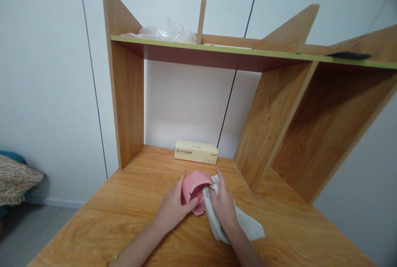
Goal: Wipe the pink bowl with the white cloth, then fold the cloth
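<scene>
Rising along a pale wall (46,72), a wood-grain shelf unit (130,105) with a yellow-green shelf edge stands at the back of a wood-grain desk (124,209). A crumpled clear plastic bag (176,33) lies on its upper shelf, to the left. On the desk side nearest the person, a pale grey-white cloth (251,223) is bunched in the right hand (223,205), its loose end trailing off to the right. A long cream box (196,152) sits toward the back of the desk, just beyond the hands. Smaller still is the pink bowl-like piece (195,180), between the two hands over the desk: plain pink, angular and faceted outside, hollow, with a notched, uneven rim, tilted so that its opening faces the right hand and the person. The left hand (173,207) grips it, fingers around the outer side and thumb at the opening; the right hand's fingers close on the cloth at the rim, one finger extended. Dark characters on the box front appear to read 滑刀式保鲜膜; its finer lines and small red mark (214,155) are too tiny to read
</scene>
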`<action>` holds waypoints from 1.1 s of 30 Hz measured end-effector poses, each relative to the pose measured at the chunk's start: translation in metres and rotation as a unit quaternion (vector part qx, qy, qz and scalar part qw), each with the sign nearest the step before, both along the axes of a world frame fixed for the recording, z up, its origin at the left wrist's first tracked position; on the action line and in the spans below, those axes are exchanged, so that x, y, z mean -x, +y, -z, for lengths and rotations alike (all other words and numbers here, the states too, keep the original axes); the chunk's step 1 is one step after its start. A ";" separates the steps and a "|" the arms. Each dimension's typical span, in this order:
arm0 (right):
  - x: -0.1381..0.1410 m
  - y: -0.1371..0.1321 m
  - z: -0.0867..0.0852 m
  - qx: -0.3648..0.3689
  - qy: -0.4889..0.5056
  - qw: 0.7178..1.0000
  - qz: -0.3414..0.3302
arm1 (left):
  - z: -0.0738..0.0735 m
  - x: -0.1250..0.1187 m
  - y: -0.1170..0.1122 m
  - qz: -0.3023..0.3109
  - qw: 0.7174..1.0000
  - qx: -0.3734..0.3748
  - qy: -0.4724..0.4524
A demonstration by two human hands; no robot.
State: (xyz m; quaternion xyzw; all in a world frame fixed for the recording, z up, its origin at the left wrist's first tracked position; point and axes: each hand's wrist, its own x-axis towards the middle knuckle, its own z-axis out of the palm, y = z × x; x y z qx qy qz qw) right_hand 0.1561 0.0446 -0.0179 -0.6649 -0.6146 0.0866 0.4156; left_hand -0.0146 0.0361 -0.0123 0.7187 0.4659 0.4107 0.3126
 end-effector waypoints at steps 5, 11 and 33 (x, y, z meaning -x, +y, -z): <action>0.005 0.001 0.001 0.000 0.077 0.997 0.005 | 0.006 -0.006 0.002 0.079 0.994 0.018 -0.075; 0.008 0.002 -0.001 0.024 0.043 0.998 0.030 | 0.004 -0.005 0.005 0.034 0.997 0.021 -0.066; 0.002 0.000 -0.005 0.036 -0.159 0.985 0.048 | -0.001 -0.001 0.006 -0.036 0.999 -0.017 0.005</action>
